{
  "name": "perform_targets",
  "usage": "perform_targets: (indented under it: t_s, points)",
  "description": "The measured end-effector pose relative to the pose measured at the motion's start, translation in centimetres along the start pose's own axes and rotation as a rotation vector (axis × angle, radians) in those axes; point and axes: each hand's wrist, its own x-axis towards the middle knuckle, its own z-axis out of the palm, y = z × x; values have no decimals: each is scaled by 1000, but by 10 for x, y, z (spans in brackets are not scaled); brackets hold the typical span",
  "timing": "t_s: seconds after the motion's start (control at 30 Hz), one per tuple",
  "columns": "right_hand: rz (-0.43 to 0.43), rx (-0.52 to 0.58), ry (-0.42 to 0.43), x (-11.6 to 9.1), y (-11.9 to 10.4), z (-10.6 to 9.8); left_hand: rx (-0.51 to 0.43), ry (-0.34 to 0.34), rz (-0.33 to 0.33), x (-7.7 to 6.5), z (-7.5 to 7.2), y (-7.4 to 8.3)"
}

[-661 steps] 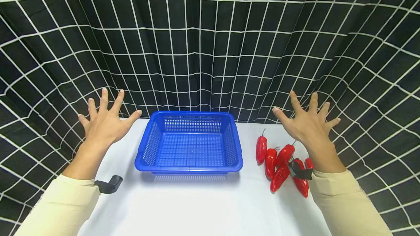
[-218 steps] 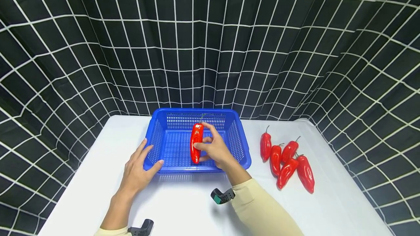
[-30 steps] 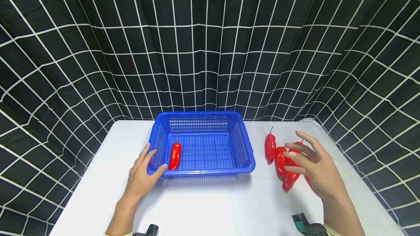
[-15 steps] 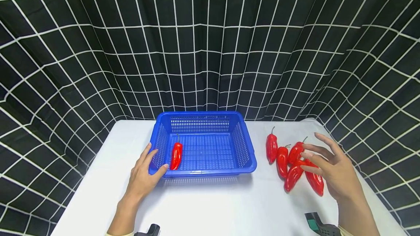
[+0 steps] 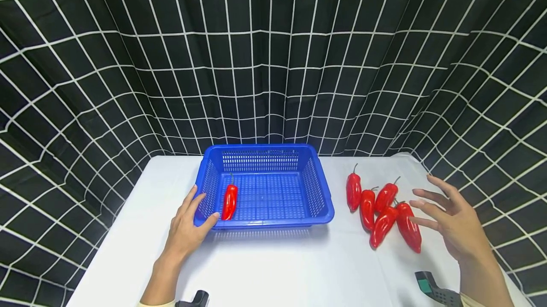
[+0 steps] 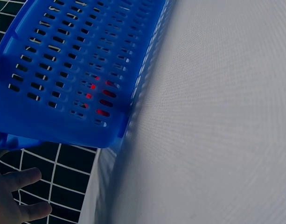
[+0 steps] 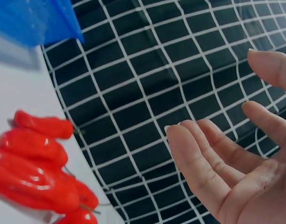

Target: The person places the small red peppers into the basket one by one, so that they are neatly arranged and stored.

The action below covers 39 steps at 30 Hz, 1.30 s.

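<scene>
A blue plastic basket (image 5: 273, 224) with slotted walls stands in the middle of the table. Inside it, near the left wall, lies one red chili pepper (image 5: 229, 202), stem pointing away; bits of red show through the slots in the left wrist view. My left hand (image 5: 184, 228) rests at the basket's left front corner, thumb at the front rim, fingers extended along the left side. Over the table's right side, my right hand (image 5: 461, 226) hovers with fingers spread and nothing in them. Just left of it lie several red peppers, the nearest pepper (image 5: 409, 228) tilted.
The loose peppers form a cluster right of the basket, one pepper (image 5: 353, 192) a little apart at the back left. A white cloth (image 5: 273, 269) covers the table. Black curtain (image 5: 273, 60) with white grid lines encloses the back and sides.
My right hand has moved right, away from over the peppers, uncovering them. The left hand stays at the basket corner. Since much earlier, one pepper has been carried into the basket and released.
</scene>
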Motion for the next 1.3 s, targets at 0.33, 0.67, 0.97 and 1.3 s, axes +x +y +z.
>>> perform_targets:
  t_s: [0.33,0.67,0.97,1.3]
  points:
    - [161,-116,21,6,16,-26,-4,-1,-2,-1,0,0]
    - [229,-66,-56,11,36,-47,6,-4,-7,-1,0,0]
    - [265,-145,-66,16,51,-56,-3,-5,-6,-1,0,1]
    - [399,-299,-180,21,68,-70,1,-16,-12,-1,-1,0]
